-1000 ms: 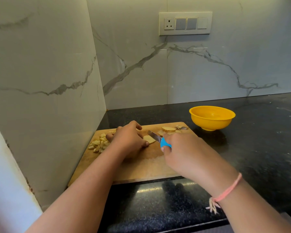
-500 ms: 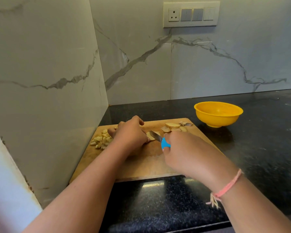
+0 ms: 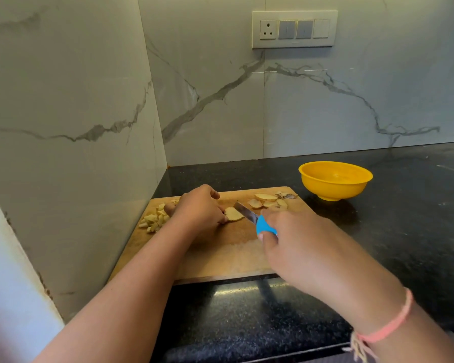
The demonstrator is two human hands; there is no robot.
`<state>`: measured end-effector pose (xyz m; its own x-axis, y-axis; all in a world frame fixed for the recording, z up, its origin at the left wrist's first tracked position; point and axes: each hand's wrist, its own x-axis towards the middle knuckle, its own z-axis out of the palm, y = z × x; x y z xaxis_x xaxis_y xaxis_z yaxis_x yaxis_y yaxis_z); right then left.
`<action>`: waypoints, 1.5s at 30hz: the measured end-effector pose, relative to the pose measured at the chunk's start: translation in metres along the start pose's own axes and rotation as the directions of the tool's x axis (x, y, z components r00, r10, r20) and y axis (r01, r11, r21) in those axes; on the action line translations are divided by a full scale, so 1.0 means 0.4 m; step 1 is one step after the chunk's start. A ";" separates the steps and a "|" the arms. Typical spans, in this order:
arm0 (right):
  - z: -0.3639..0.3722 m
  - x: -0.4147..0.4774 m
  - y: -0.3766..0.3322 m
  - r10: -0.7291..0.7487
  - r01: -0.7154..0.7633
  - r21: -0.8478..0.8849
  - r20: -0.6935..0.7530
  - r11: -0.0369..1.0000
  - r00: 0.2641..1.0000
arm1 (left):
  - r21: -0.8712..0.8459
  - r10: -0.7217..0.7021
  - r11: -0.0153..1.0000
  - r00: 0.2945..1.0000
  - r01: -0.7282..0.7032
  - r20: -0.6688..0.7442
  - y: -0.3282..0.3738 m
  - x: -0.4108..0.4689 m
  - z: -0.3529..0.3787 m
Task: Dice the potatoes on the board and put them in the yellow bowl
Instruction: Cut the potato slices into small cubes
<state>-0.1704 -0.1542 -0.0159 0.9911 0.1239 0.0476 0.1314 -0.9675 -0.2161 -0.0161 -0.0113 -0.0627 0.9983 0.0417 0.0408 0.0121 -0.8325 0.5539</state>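
Mid-frame, left hand (image 3: 199,208) pinning potato slice (image 3: 233,214) on board (image 3: 220,252); right hand (image 3: 296,237) gripping blue-handled knife (image 3: 254,218), blade seemingly touching slice. Yellow bowl (image 3: 335,183) sitting right of board.

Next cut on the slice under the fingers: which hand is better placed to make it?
Right. The right hand holds the knife, blade beside the potato slice; the left hand holds that slice.
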 end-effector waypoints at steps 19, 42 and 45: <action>0.054 0.100 -0.033 -0.017 0.018 0.010 -0.023 1.000 1.000 | 0.156 0.020 0.988 0.997 -0.008 -0.076 0.016 -0.030 -0.008; 0.016 0.145 0.062 0.136 -0.044 0.552 -0.127 0.832 0.983 | 0.109 0.163 0.981 0.987 -0.163 0.007 -0.006 -0.014 -0.007; 0.013 0.235 0.060 0.176 -0.124 0.646 -0.016 0.753 0.984 | 0.160 0.214 0.964 0.977 -0.212 0.006 -0.011 -0.013 -0.013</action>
<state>-0.0741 -0.1645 -0.0217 0.9984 -0.0516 0.0242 -0.0118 -0.6020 -0.7984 -0.0215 -0.0050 -0.0608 0.9782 -0.1401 0.1536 -0.1905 -0.8998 0.3925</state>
